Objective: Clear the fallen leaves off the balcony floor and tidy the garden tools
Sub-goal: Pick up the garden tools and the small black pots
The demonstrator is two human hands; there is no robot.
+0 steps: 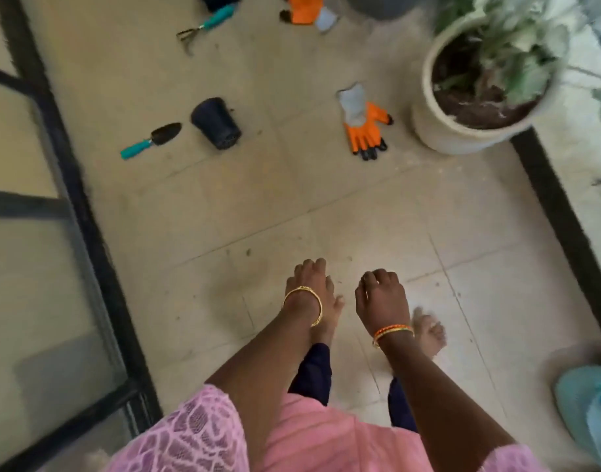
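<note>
head | looks steeply down from standing height | faces balcony floor (pixel 292 206)

Tiled floor (pixel 292 199) bears trowel (pixel 151 139), black pot (pixel 216 122), orange glove (pixel 363 126), planter (pixel 462 131).

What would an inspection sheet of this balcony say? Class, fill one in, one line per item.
Surface: tiled floor, dusty, small specks of debris; no whole leaves seen.
Job's things: trowel beside a tipped black pot; hand rake; one orange glove near the planter, another glove at the top edge.
Clutter: blue slipper.
Hands: left hand and right hand hang loosely curled, holding nothing.
Cables: nothing seen.
Surroundings: potted plant; black-framed glass panels on the left.
</note>
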